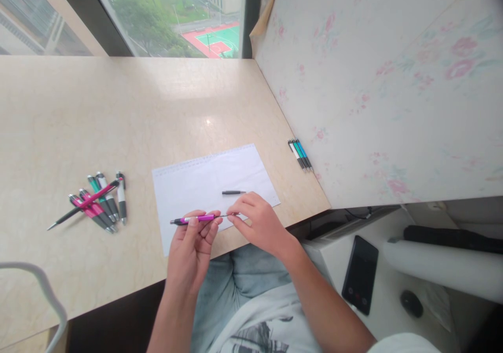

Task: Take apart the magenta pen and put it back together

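Note:
My left hand (191, 253) is closed around a purple pen barrel (204, 218) with a black clicker end pointing left. A thin dark pen refill (223, 216) sticks out of the barrel's right end. At its far end, the fingertips of my right hand (257, 222) are pinched together on the refill; its tip is partly hidden by them. Just above the right fingers, a separate black pen grip (232, 192) lies on the white sheet of paper (188, 185). Both hands hover over the paper's lower edge.
A loose pile of pink, green and white pens (98, 201) lies to the left. Several pens (299, 155) are lined up by the wallpapered wall. A grey cable (43, 279) curves at lower left. A phone (360, 274) and a mouse (411, 304) rest on the lower right surface.

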A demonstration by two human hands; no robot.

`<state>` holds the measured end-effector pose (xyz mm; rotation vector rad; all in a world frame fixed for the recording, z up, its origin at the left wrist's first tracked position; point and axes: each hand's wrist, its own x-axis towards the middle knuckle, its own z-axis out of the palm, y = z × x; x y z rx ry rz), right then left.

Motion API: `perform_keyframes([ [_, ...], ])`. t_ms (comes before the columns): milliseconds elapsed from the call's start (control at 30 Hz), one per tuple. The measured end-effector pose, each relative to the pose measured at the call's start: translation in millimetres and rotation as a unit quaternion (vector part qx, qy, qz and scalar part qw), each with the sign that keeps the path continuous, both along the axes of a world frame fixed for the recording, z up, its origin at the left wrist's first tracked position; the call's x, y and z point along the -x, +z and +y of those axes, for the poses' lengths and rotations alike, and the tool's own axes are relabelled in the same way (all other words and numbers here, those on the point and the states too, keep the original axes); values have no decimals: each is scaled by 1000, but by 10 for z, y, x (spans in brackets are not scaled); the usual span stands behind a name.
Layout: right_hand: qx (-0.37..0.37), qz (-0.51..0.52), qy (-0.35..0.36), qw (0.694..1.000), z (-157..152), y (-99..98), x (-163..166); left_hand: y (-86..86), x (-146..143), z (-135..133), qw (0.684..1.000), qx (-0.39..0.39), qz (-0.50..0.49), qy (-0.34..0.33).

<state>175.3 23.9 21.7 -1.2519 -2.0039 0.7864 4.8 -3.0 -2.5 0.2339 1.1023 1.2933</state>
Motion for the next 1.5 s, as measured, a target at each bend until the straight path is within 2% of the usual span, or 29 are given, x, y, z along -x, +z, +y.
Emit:
perform_keyframes([
  [433, 17, -34, 14, 999, 2, 28, 8, -2, 6, -6, 1000, -4, -1, 1],
  [1267, 6, -13, 8, 1000, -13, 50, 8, 59, -49, -31, 1000, 0, -3, -17],
  [1500, 3, -12, 12, 1000, -10, 36, 7, 56, -52, -28, 1000, 9, -17, -3],
])
